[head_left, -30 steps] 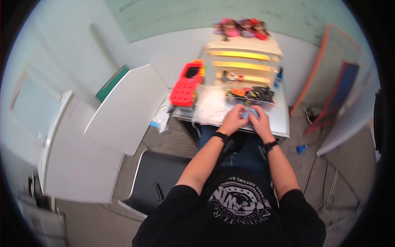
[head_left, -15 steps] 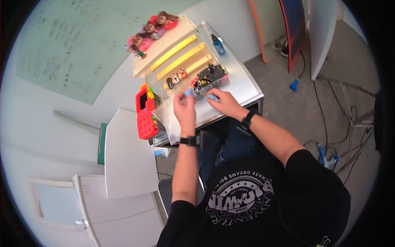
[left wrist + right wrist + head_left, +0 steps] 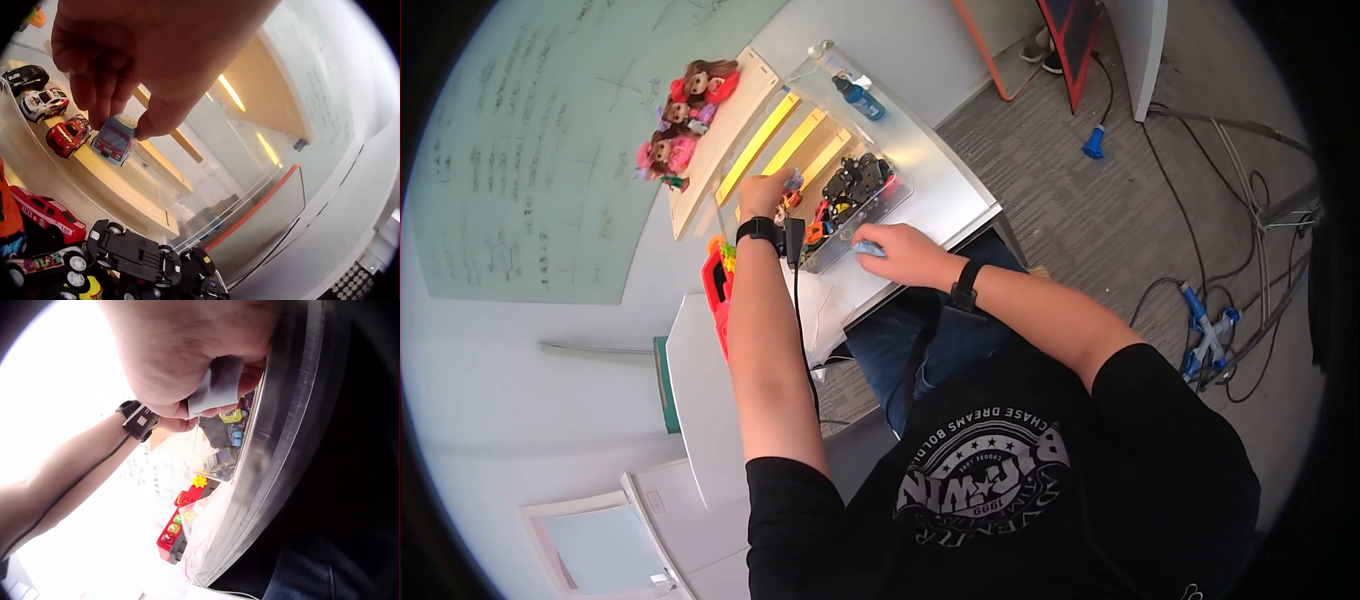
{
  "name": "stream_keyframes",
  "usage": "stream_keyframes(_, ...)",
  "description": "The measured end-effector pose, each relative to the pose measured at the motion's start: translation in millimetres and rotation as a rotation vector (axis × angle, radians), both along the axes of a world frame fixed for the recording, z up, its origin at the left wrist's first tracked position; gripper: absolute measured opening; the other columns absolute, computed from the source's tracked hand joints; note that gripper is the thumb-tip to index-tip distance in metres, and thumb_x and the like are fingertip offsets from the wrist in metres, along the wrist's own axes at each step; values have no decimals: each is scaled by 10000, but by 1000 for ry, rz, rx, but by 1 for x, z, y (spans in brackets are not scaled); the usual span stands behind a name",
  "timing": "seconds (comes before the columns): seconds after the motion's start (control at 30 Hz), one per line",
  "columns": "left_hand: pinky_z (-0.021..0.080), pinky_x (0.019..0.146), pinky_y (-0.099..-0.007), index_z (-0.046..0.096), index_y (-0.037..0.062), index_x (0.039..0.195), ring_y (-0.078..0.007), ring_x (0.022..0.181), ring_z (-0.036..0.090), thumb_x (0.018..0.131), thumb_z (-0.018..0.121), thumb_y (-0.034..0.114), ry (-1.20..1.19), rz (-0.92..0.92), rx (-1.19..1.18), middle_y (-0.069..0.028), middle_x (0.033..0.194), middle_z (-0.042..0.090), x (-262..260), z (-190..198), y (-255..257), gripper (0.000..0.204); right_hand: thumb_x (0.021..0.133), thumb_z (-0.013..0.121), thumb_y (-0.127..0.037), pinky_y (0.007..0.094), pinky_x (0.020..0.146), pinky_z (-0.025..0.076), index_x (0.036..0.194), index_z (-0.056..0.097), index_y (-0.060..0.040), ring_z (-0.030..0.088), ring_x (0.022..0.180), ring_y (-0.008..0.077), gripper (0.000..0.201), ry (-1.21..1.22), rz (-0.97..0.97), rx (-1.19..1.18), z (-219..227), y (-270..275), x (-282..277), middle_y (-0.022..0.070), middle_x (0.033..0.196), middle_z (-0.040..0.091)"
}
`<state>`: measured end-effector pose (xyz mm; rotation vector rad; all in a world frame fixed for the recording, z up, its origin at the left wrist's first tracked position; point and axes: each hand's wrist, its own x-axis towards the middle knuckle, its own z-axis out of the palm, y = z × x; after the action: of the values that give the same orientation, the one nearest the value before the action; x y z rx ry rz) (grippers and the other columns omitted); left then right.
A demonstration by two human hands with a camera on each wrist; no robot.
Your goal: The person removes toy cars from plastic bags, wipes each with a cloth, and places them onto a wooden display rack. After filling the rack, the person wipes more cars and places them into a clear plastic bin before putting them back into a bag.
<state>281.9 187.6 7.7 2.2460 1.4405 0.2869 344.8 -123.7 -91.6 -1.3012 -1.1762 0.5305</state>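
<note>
My left hand reaches to the wooden shelf and pinches a light-blue toy van between thumb and fingers, at the shelf's slat. Beside the van, a red toy car, a white toy car and a black toy car stand in a row. My right hand is near the table's front edge, its fingers curled round a crumpled light blue-grey piece of cloth or paper. Between the hands and the shelf sits a clear plastic bin heaped with toy cars.
Several dolls sit on top of the shelf unit. A blue bottle stands on the white table to its right. At the left is a red toy, near a plastic bag. Cables lie on the floor at right.
Both hands were together over the table, then parted. The left has moved up to the shelf with the toy van; the right has stayed near the table edge with the blue-grey piece. The head view has turned.
</note>
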Motion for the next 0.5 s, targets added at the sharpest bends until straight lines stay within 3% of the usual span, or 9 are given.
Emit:
stream_keyframes(0.13,537,648,-370,778,-46,777,-223,653,695,730,838,427,61,22,13,-142,734,743,20,-9,11,480,940,701,-275,431,759,554,1124,677,-80,708,845,394,269,7,5,12,-2,1,2,196,897,724)
stream_keyframes(0.23,539,648,-373,783,-29,767,-223,641,689,721,843,434,267,2,103,-136,713,736,31,-2,6,469,942,692,-284,459,782,555,1129,674,-79,706,886,410,278,15,30,-16,4,-3,5,198,941,733)
stream_keyframes(0.5,550,660,-390,770,-35,750,-235,631,689,727,829,494,358,-64,146,-141,692,723,35,10,-6,533,943,685,-290,481,808,555,1136,671,-78,703,932,423,286,48,43,-6,4,-4,7,203,990,741)
